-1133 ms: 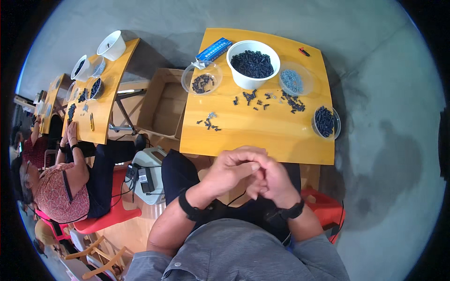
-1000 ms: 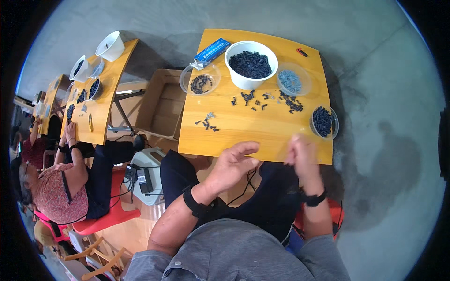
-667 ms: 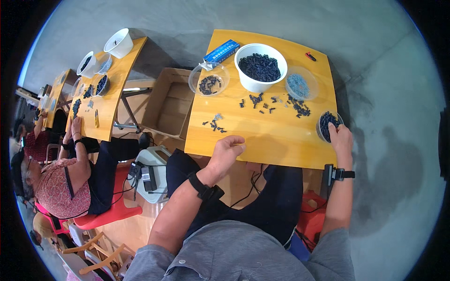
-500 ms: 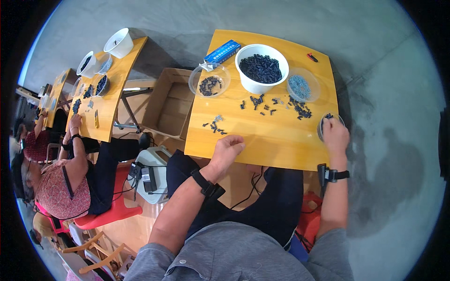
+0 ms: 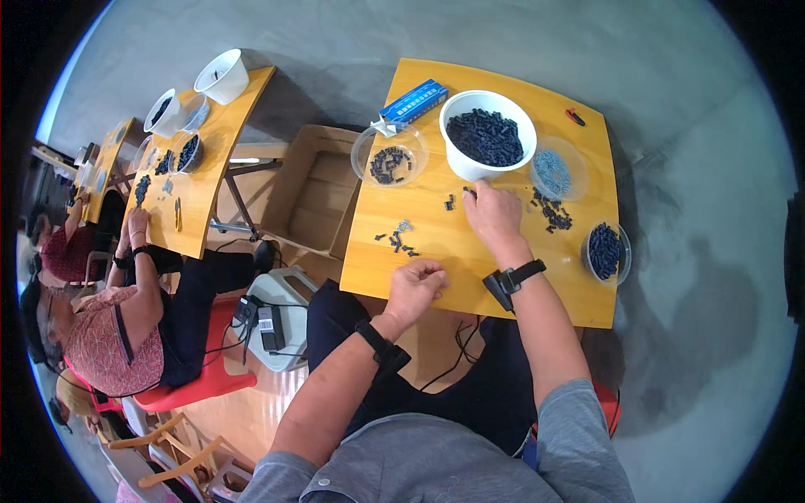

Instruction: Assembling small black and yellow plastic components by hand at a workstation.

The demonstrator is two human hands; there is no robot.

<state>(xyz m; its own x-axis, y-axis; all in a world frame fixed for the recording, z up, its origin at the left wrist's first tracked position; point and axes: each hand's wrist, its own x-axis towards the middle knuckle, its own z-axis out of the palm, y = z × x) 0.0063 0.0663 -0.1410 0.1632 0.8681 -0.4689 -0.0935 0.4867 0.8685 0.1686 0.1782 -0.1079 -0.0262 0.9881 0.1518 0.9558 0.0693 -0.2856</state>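
The left hand (image 5: 415, 289) is at the near edge of the bench (image 5: 574, 285), fingers curled; I cannot tell if its grip holds something. Farther, the right hand (image 5: 495, 216) is beside small black parts (image 5: 450, 203), before the white tub (image 5: 485, 169); its grip also I cannot tell. At the tub's left lies a blue box (image 5: 413, 104).

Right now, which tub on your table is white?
The largest tub, holding black parts, beyond the right hand; the other three tubs are clear.
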